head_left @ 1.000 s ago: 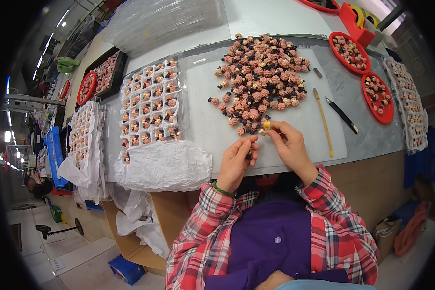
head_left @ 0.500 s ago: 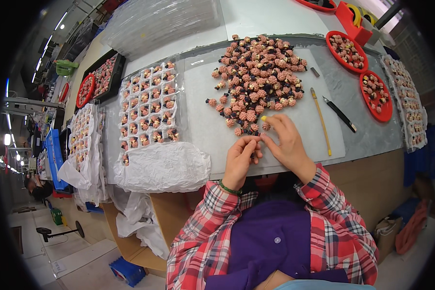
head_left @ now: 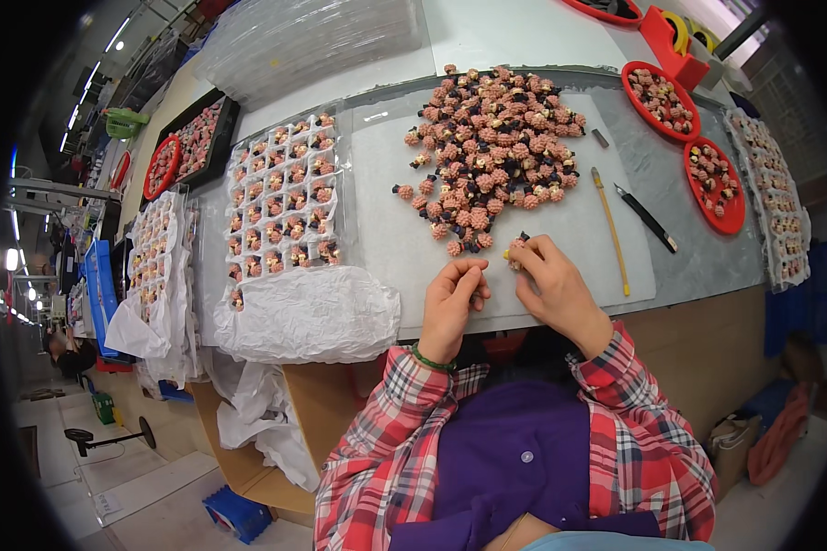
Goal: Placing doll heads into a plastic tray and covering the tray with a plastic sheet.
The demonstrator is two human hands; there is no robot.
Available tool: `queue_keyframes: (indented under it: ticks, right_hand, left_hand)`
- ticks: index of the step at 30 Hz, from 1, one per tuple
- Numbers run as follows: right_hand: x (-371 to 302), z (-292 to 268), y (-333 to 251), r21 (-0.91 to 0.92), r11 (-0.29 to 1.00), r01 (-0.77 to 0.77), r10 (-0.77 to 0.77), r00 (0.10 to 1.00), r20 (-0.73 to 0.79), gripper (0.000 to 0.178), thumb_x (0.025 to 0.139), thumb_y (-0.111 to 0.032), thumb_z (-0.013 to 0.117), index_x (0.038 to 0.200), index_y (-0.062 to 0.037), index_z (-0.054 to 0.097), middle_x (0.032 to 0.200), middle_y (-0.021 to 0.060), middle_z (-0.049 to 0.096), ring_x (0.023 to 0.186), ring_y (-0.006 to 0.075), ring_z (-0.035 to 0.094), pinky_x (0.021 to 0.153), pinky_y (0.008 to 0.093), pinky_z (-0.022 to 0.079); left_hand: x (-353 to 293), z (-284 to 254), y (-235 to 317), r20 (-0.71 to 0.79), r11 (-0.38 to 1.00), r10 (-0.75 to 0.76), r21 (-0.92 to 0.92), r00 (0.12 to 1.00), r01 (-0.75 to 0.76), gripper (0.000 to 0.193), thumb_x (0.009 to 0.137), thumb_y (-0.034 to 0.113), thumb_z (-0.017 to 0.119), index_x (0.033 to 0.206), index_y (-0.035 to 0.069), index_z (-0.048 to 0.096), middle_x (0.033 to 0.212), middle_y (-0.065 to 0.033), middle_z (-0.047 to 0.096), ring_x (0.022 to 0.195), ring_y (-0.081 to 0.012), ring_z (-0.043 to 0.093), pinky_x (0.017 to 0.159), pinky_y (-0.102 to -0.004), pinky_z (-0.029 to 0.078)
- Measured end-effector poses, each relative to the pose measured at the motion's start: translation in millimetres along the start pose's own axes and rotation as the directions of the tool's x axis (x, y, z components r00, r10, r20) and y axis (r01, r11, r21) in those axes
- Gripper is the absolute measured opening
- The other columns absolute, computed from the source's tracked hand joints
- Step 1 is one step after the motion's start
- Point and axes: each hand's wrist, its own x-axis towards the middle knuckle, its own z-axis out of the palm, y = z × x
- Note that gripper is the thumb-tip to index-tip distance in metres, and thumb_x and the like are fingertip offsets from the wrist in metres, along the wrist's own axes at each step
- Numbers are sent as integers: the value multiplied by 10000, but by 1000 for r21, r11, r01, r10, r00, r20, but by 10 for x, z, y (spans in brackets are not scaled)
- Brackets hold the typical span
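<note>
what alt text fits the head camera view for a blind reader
A person's right hand pinches a small knobbly pink and black figurine in front of a heap of similar figurines on a flat white sheet. The curled left hand is nearby; a white grid tray holding more lies farther left.

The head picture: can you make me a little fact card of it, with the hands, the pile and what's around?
Right hand: pinches one toy at its fingertips
Left hand: fingers curled; I can't tell if it holds anything
Pile: many pink and dark toys, on a pale sheet
Left of pile: tray of toys, white paper over its near end
Right of pile: stick, pen, two red bowls with toys
</note>
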Motion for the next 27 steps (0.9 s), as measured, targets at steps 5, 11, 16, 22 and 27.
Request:
queue_keyframes:
  ticks: [5, 11, 16, 22, 27]
  right_hand:
    - [-16, 23, 56, 39, 999, -29, 32, 996, -87, 232, 762, 34, 624, 990, 5, 591, 911, 138, 553, 756, 252, 607, 640, 309, 494]
    - [-36, 28, -100, 486, 865, -125, 170, 984, -50, 248, 767, 2, 691, 991, 42, 593, 943, 95, 584, 760, 133, 598, 665, 249, 517]
    - [-93, 28, -59, 636, 751, -176, 259, 965, -38, 282, 792, 30, 666, 1053, 48, 563, 964, 91, 582, 888, 149, 594, 784, 259, 506]
    - [-170, 74, -26, 650, 751, -120, 221, 972, -76, 336, 799, 58, 648, 1115, 49, 535, 1011, 86, 578, 926, 158, 585, 835, 273, 489]
    - [-182, 17, 16, 626, 773, -101, 194, 978, -82, 311, 802, 43, 655, 1095, 49, 550, 997, 94, 590, 895, 152, 589, 815, 273, 488]
  left_hand:
    - [3, 33, -22, 29, 1000, -8, 26, 1000, 8, 214, 946, 180, 508, 1063, 10, 565, 796, -1, 552, 695, -55, 515, 570, -181, 395]
    - [-3, 73, 23, 157, 994, -107, 17, 982, 106, 239, 951, 205, 513, 1105, 29, 560, 801, 4, 545, 657, -37, 470, 542, -168, 366]
    - [-32, 114, 49, 169, 1000, 10, -6, 986, -9, 228, 928, 152, 546, 1122, 32, 558, 843, 17, 547, 692, -35, 456, 598, -173, 374]
    - [-28, 58, 28, 286, 995, 103, -28, 953, -99, 272, 886, 42, 554, 1157, 31, 547, 1073, 2, 548, 893, -64, 504, 738, -190, 396]
    - [-42, 65, 166, 312, 978, -43, -182, 949, 104, 374, 882, -3, 530, 1252, 15, 481, 1197, -18, 522, 1006, -90, 520, 821, -210, 409]
